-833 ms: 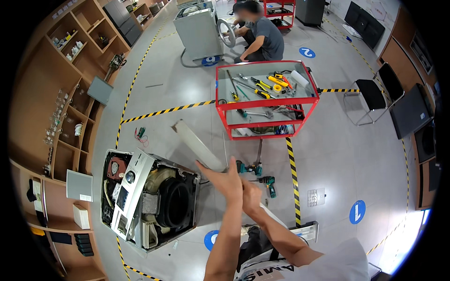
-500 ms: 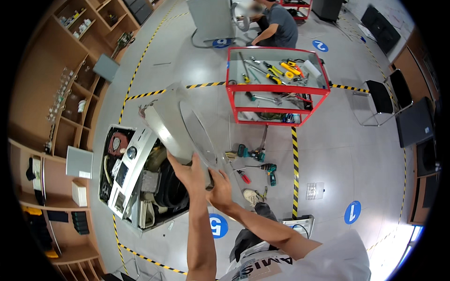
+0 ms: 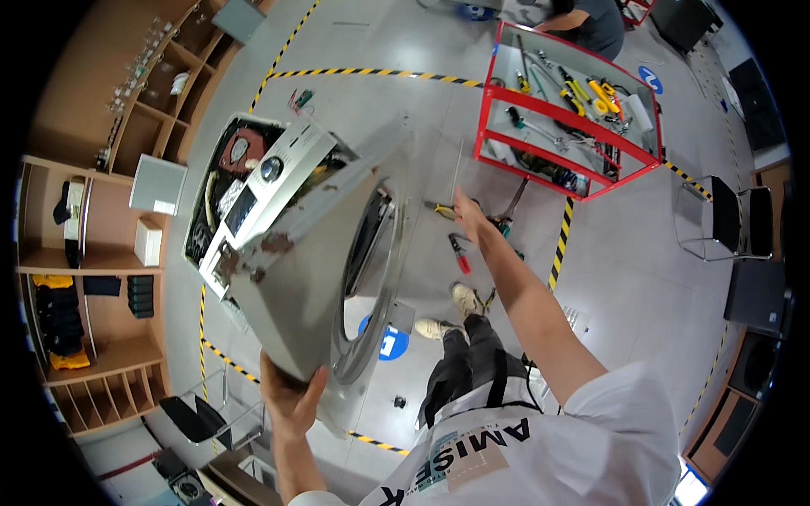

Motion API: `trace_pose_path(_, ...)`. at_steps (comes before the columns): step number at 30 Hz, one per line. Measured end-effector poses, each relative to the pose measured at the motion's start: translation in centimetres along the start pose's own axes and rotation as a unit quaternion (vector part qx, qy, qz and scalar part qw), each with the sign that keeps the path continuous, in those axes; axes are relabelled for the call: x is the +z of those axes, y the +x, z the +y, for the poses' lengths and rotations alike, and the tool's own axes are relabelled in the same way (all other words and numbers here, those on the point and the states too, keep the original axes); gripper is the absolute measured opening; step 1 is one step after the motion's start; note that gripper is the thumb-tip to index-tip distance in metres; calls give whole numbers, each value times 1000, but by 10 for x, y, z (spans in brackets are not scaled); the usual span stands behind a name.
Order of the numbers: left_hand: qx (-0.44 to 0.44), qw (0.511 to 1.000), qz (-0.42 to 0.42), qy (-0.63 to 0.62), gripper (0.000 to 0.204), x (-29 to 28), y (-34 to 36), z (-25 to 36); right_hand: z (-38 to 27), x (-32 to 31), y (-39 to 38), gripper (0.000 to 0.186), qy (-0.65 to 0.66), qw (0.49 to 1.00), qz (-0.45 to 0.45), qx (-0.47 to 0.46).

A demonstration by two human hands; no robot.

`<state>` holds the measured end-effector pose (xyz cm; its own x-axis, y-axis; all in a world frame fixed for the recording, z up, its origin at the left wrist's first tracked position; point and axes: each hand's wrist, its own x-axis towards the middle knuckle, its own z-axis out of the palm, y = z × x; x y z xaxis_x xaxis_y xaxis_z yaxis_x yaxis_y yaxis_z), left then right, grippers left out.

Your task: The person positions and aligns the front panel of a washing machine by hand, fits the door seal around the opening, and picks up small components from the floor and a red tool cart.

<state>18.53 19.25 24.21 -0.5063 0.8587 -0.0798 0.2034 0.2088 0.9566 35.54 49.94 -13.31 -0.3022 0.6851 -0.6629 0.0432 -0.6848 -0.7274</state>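
A grey washing machine front panel [image 3: 291,291], with a large round opening and brown rusty patches at its upper corners, is tilted before me. My left hand [image 3: 291,392] grips its lower edge, with the thumb on the near side. My right hand [image 3: 467,212] is off to the right, apart from the panel, its fingers stretched out and seen edge-on; nothing shows in it. Behind the panel stands the opened washing machine [image 3: 218,270], its silver control strip [image 3: 270,185] with a knob facing up. The panel hides most of its drum.
Yellow-handled pliers [image 3: 439,208] and red-handled pliers [image 3: 460,255] lie on the floor by my right hand. A red tool cart [image 3: 574,126] stands ahead to the right. Wooden shelving [image 3: 93,270] lines the left side. Another person [image 3: 582,25] is beyond the cart.
My right hand has come off the panel and moved right. My left hand has moved left and nearer with the panel, which has turned and swung toward me. The view has shifted too.
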Motion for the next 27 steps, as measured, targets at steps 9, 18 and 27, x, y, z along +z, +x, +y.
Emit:
trace_pose_path(9,-172,980,20,94,44,-83,-96,23,92,80,-3,70,332,937,28,108)
trace_pose_path(18,-93,967,129,200,86,-142,-156,0,41,111,-53,49,374,927,-8,-15)
trace_pose_path(27,-85,908,399,-93,60,-135,-187,-203,-96,95,-98,39,264,914,-70,-299)
